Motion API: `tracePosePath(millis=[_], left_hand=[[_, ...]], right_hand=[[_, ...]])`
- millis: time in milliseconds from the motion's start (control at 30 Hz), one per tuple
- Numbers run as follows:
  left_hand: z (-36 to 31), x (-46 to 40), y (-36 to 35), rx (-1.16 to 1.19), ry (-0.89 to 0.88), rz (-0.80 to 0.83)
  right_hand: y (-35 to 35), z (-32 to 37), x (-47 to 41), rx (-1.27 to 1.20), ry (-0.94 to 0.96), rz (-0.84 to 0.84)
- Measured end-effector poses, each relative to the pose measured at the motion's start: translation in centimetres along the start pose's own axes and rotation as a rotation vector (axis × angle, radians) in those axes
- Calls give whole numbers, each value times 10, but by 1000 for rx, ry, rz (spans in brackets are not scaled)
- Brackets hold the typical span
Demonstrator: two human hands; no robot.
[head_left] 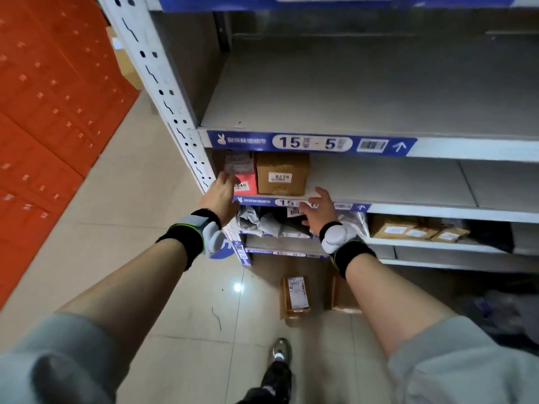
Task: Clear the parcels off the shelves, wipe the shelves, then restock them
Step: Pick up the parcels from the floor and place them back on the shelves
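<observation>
— What colour is the wall of lockers [49, 112] on the left?
— Orange-red, dotted with small pale tags in rows.
— And the shelving?
— The upright post [163, 91] is white with black holes and slots. The top shelf board [364, 91] is plain grey; its front strip [309, 143] is blue with white lettering, "15 - 5", a black-and-white barcode and a white arrow.
— The parcels below it?
— A brown cardboard box [282, 173] with a white label, and to its left a red parcel [243, 173] under a pale label. Lower down, grey plastic mailers [268, 223].
— On the floor?
— Beige glossy tiles [163, 275], and a brown box [294, 295] with a white label.
— Wrists?
— Black bands [186, 243] edged in green, with pale grey units.
</observation>
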State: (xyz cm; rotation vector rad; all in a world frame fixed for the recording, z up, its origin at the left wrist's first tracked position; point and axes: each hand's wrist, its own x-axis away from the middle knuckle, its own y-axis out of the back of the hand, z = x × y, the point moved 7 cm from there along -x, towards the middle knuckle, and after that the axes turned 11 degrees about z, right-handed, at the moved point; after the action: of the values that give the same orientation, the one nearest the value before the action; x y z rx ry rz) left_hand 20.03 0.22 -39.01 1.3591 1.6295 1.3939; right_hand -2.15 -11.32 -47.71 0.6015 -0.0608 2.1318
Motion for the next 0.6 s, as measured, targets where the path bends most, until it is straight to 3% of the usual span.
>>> tracePosePath(millis=[133,333,433,600], left_hand=[[-27,27,-41,181,139,177],[-79,79,-189,666,269,500],[-94,97,-258,853,367,549],[-86,102,-397,888,501,632]], right_hand=[[18,-28,35,37,-79,71],[33,-152,77,188,-290,235],[25,-222,81,166,-385,297],[6,-366,57,127,-493,370]])
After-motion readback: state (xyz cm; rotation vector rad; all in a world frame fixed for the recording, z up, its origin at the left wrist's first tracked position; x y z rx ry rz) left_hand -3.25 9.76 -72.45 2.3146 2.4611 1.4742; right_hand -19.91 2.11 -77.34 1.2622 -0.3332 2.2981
